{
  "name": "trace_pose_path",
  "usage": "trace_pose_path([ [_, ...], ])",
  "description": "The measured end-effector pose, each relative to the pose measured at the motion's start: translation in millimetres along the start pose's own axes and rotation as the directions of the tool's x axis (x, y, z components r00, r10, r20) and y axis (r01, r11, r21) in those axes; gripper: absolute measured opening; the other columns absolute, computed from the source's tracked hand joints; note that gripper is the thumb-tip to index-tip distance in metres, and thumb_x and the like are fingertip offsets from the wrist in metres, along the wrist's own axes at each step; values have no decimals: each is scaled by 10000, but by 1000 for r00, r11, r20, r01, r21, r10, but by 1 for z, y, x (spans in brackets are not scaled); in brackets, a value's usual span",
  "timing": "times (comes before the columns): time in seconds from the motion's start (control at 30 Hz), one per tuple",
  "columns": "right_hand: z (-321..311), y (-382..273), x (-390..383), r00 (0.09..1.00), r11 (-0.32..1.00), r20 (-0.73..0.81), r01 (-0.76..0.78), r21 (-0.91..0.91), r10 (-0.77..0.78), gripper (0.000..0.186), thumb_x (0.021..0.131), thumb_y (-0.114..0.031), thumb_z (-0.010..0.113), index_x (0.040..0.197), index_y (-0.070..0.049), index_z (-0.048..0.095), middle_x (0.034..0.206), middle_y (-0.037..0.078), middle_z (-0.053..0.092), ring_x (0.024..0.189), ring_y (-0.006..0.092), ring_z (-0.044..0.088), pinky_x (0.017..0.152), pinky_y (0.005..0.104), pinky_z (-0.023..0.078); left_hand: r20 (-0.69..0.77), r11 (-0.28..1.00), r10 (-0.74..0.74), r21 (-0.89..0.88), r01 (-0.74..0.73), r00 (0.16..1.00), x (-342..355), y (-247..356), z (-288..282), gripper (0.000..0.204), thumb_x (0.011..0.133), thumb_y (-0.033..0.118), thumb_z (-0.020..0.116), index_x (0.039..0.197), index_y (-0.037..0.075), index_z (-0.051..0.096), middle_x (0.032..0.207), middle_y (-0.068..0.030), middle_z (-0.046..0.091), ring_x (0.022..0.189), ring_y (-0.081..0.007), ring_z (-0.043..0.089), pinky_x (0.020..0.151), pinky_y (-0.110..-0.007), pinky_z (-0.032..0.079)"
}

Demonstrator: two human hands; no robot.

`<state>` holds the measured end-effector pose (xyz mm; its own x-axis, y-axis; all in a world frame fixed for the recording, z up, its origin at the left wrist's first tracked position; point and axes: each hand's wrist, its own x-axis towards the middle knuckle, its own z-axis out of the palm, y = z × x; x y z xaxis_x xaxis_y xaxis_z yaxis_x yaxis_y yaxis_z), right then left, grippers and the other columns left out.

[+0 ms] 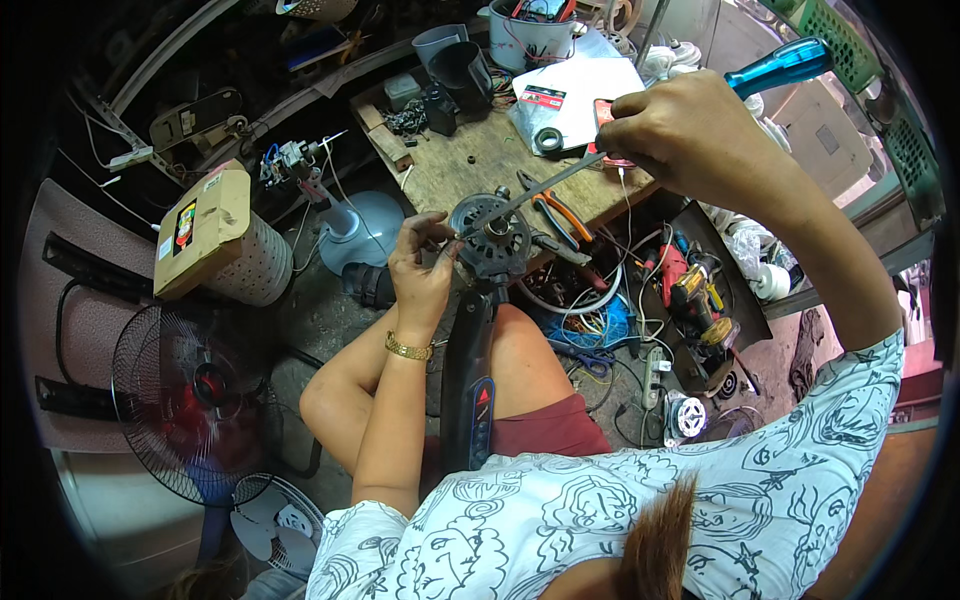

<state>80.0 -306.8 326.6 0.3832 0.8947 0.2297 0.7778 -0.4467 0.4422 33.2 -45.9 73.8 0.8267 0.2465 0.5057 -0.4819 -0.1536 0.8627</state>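
A fan motor (505,248) with a round vented housing tops a black fan stand neck (466,365), which leans upright between my legs. My right hand (690,135), raised over the bench, is closed around the long metal shaft of a screwdriver (778,68); its blue handle sticks out beyond the hand to the upper right. Down to the left, the shaft crosses the motor's face. At the motor's left edge, my left hand (420,262) has thumb and fingers closed about the shaft's tip. Exactly what the tip touches is hidden by the fingers.
Orange-handled pliers (560,215) and a tape roll (548,139) lie on the wooden bench (440,172). To the left stand a fan (205,400), a cardboard box (205,230) and a pale blue fan base (362,230). Drills (700,300), cords and scissors (590,360) clutter the lower right.
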Motion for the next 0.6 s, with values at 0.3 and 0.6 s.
trace_pose_path([
  [0.3, 1, 3, 2, 997, 999, 65, -35, 10, 34, 136, 711, -142, 731, 846, -140, 718, 783, 69, 680, 680, 297, 653, 585, 409, 491, 35, 983, 40, 178, -46, 999, 2, 4, -2, 392, 745, -121, 704, 1080, 53, 600, 909, -40, 670, 833, -109, 629, 771, -259, 493],
  [0.6, 1, -1, 3, 997, 999, 63, -35, 17, 34, 190, 613, -107, 754, 799, -129, 726, 728, 104, 687, 721, 277, 698, 610, 383, 542, 24, 982, 53, 180, -57, 998, 3, 4, 1, 368, 744, -95, 723, 1060, 52, 603, 898, -44, 685, 834, -113, 635, 757, -254, 482],
])
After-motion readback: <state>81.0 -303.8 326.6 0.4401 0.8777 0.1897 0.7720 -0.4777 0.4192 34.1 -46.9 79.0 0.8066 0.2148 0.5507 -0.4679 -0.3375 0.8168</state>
